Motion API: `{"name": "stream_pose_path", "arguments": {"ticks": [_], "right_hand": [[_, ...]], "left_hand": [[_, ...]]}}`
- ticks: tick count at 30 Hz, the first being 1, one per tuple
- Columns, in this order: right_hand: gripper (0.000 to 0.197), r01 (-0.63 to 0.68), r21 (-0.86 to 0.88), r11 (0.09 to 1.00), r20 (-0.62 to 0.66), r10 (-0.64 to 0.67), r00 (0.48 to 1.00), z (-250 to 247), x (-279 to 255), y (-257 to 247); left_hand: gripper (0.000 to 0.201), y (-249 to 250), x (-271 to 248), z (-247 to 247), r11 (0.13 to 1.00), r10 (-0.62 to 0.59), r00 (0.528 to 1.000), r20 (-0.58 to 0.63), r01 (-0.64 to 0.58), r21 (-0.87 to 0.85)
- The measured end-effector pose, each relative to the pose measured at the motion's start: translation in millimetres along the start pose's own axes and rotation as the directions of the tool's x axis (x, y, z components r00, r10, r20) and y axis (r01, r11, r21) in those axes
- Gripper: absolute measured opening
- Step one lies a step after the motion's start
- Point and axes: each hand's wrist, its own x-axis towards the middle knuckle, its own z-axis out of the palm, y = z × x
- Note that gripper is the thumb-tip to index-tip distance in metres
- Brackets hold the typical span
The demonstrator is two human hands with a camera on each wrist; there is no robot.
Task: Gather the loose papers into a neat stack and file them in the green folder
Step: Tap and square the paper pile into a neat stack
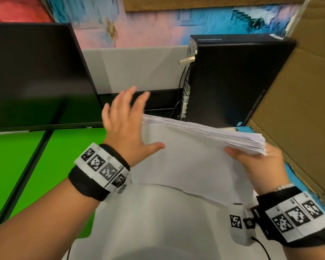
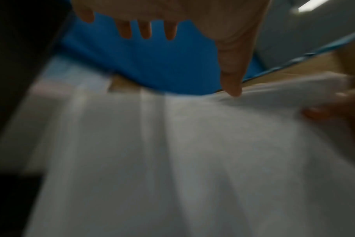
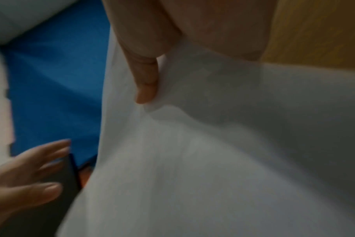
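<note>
A thick stack of white papers [image 1: 191, 151] is held up above the desk, tilted with its far edge fanned. My right hand [image 1: 255, 162] grips the stack at its right corner, thumb [image 3: 146, 80] on the near face and fingers behind. My left hand [image 1: 128, 126] is at the stack's left edge with fingers spread and straight; its thumb [image 2: 233, 77] reaches over the paper [image 2: 172, 160]. The green folder cannot be told apart from the bright green surface [image 1: 26, 166] at the left.
A black monitor [image 1: 36, 76] stands at the left and a black computer tower [image 1: 233, 77] behind the papers. A brown cardboard panel [image 1: 298, 109] rises at the right. A white device with a cable [image 1: 238, 222] lies near my right wrist. Blue surface [image 3: 56, 96] shows beyond the paper.
</note>
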Motion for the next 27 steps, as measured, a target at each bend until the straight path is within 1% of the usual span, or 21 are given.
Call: {"name": "stream_pose_path", "arguments": {"ticks": [1, 2, 3, 6, 7, 8, 10, 12, 13, 14, 16, 17, 18, 19, 20, 21, 22, 24, 25, 26, 27], "right_hand": [[0.035, 0.083, -0.060, 0.995, 0.027, -0.081, 0.996, 2.4, -0.1, -7.6], [0.039, 0.159, -0.111, 0.981, 0.053, -0.154, 0.987, 5.2, 0.2, -14.8], [0.040, 0.220, -0.129, 0.967, 0.074, -0.211, 0.975, 7.1, 0.6, -20.4], [0.038, 0.334, -0.073, 0.940, 0.112, -0.325, 0.939, 9.4, -1.7, -34.0], [0.038, 0.363, -0.083, 0.928, 0.115, -0.353, 0.929, 8.6, -1.8, -36.6], [0.037, 0.374, -0.103, 0.922, 0.118, -0.362, 0.925, 6.1, -0.9, -38.5], [0.030, 0.345, -0.166, 0.924, 0.131, -0.326, 0.936, -4.1, 4.3, -38.2], [0.017, 0.231, -0.232, 0.945, 0.136, -0.203, 0.970, -21.1, 13.9, -33.3], [0.015, 0.161, -0.239, 0.957, 0.125, -0.134, 0.983, -30.4, 19.2, -29.8], [0.015, 0.099, -0.237, 0.966, 0.106, -0.076, 0.991, -38.8, 23.3, -27.3], [0.017, 0.000, -0.203, 0.979, 0.037, 0.008, 0.999, -49.6, 30.5, -25.0], [0.018, -0.034, -0.160, 0.987, 0.013, 0.037, 0.999, -50.2, 32.1, -26.1], [0.022, -0.059, -0.061, 0.996, 0.009, 0.060, 0.998, -48.8, 33.1, -27.4], [0.027, -0.069, 0.108, 0.992, 0.034, 0.066, 0.997, -44.9, 34.0, -27.9], [0.034, -0.071, 0.302, 0.951, 0.060, 0.055, 0.997, -38.1, 33.4, -29.4], [0.040, -0.060, 0.458, 0.887, 0.070, 0.032, 0.997, -30.2, 32.1, -30.5], [0.046, -0.037, 0.550, 0.834, 0.064, 0.002, 0.998, -21.5, 29.5, -31.9], [0.056, 0.046, 0.595, 0.802, 0.017, -0.070, 0.997, -3.7, 21.4, -35.2], [0.059, 0.085, 0.587, 0.805, -0.025, -0.088, 0.996, 3.4, 16.3, -37.2], [0.058, 0.112, 0.572, 0.813, -0.067, -0.089, 0.994, 9.2, 11.9, -39.3], [0.054, 0.130, 0.544, 0.829, -0.105, -0.086, 0.991, 13.9, 8.6, -40.3]], "left_hand": [[0.110, 11.2, 2.7, -5.2, 0.993, 0.100, 0.994, 0.038, -0.102, 0.052], [0.103, 22.6, 6.2, -10.5, 0.982, 0.171, 0.981, 0.092, -0.177, 0.064], [0.090, 30.8, 10.7, -13.2, 0.973, 0.218, 0.964, 0.155, -0.226, 0.036], [0.031, 41.9, 23.5, -15.2, 0.942, 0.335, 0.899, 0.284, -0.327, -0.075], [0.023, 42.5, 25.5, -14.9, 0.934, 0.357, 0.885, 0.300, -0.344, -0.098], [0.020, 41.6, 25.9, -13.2, 0.927, 0.374, 0.878, 0.299, -0.354, -0.121], [0.017, 36.8, 23.8, -8.7, 0.920, 0.382, 0.887, 0.261, -0.339, -0.195], [0.009, 28.5, 22.6, -5.5, 0.915, 0.315, 0.925, 0.211, -0.237, -0.326], [0.013, 23.6, 22.6, -4.0, 0.901, 0.255, 0.950, 0.181, -0.166, -0.400], [0.024, 18.7, 22.9, -1.8, 0.881, 0.185, 0.971, 0.152, -0.096, -0.462], [0.038, 12.3, 23.0, 2.8, 0.829, 0.054, 0.991, 0.120, 0.022, -0.558], [0.039, 10.6, 22.4, 4.4, 0.799, 0.013, 0.993, 0.114, 0.058, -0.598], [0.038, 9.4, 21.6, 5.6, 0.769, -0.016, 0.994, 0.109, 0.082, -0.634], [0.037, 9.0, 20.5, 6.0, 0.737, -0.041, 0.994, 0.106, 0.102, -0.668], [0.032, 8.4, 19.5, 7.5, 0.700, -0.062, 0.993, 0.104, 0.117, -0.704], [0.027, 7.9, 18.1, 8.9, 0.652, -0.080, 0.991, 0.107, 0.133, -0.746], [0.025, 7.7, 16.2, 11.3, 0.599, -0.098, 0.989, 0.110, 0.147, -0.787], [0.023, 7.0, 9.6, 19.7, 0.518, -0.141, 0.985, 0.098, 0.158, -0.841], [0.020, 6.5, 4.9, 25.2, 0.510, -0.162, 0.982, 0.097, 0.167, -0.843], [0.019, 5.6, -0.7, 31.2, 0.524, -0.174, 0.979, 0.103, 0.180, -0.832], [0.021, 3.9, -6.8, 37.8, 0.546, -0.174, 0.978, 0.113, 0.191, -0.816]]}}
